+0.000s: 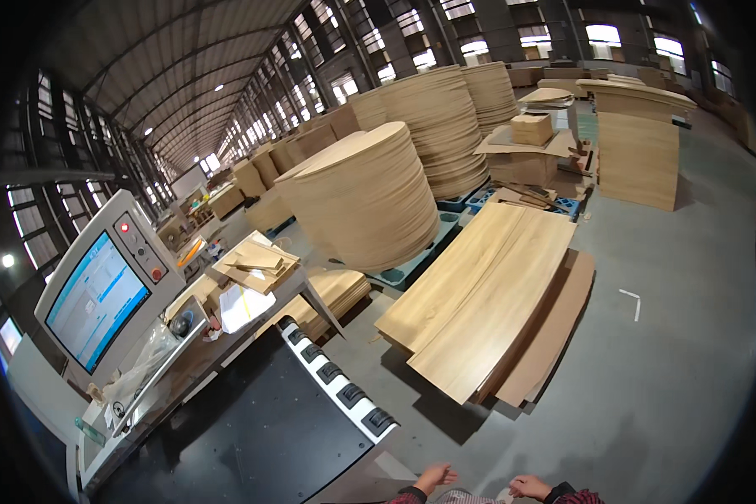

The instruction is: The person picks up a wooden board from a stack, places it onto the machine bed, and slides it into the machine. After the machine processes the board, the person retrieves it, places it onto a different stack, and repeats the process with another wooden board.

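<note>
L hand [435, 477] is hovering near the R edge of the black tabletop [252, 412], fingers loosely bent, apparently empty; R hand [530, 487] is hanging half-curled, can't tell if it's pinching anything. Ahead, wood-grain boards [487, 294] are lying stacked, well apart from both hands, brown panels [554, 332] sticking out past their R edge; support's hidden. Boards are prob. feeling heavy, stiff & slippery, corners chip-prone; best holding opp. long edges, approx. mid-length.
</note>
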`<state>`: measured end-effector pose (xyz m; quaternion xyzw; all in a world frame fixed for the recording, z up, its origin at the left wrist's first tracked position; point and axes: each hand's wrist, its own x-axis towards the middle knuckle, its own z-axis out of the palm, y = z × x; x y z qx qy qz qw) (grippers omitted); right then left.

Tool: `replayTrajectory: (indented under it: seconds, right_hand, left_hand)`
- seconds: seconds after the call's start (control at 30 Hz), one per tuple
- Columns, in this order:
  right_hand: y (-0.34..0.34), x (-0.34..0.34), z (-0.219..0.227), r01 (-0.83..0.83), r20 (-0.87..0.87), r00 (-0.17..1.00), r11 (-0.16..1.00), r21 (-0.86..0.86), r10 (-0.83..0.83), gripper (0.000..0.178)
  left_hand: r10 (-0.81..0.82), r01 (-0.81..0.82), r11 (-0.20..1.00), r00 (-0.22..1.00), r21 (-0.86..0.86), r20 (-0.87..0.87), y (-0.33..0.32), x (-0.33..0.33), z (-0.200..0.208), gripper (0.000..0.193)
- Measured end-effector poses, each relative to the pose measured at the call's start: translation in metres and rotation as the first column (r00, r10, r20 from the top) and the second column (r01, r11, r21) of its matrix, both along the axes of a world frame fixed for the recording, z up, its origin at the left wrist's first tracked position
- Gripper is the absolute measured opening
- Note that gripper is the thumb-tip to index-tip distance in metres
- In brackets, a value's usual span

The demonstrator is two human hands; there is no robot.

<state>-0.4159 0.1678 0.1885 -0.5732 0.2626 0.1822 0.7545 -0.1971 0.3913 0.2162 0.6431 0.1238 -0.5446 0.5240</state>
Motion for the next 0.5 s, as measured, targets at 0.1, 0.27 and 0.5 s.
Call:
replayTrajectory:
  seconds: [0.1, 0.27, 0.5]
  right_hand:
    - [-0.044, 0.036, 0.014, -0.176, -0.147, 0.975, 0.982, -0.073, 0.164, 0.028]
    - [-0.083, 0.083, -0.019, -0.21, -0.132, 0.97, 0.977, -0.043, 0.203, 0.028]
    - [-0.112, 0.146, -0.026, -0.39, -0.188, 0.917, 0.893, -0.225, 0.353, 0.031]
  left_hand:
    - [0.067, -0.067, 0.998, 0.998, 0.005, 0.022, -0.026, 0.03, 0.0, 0.031]
    - [0.227, -0.224, 0.973, 0.973, 0.061, -0.034, -0.052, 0.081, -0.046, 0.033]
    - [0.37, -0.355, 0.922, 0.925, 0.153, -0.083, -0.088, 0.155, -0.136, 0.032]
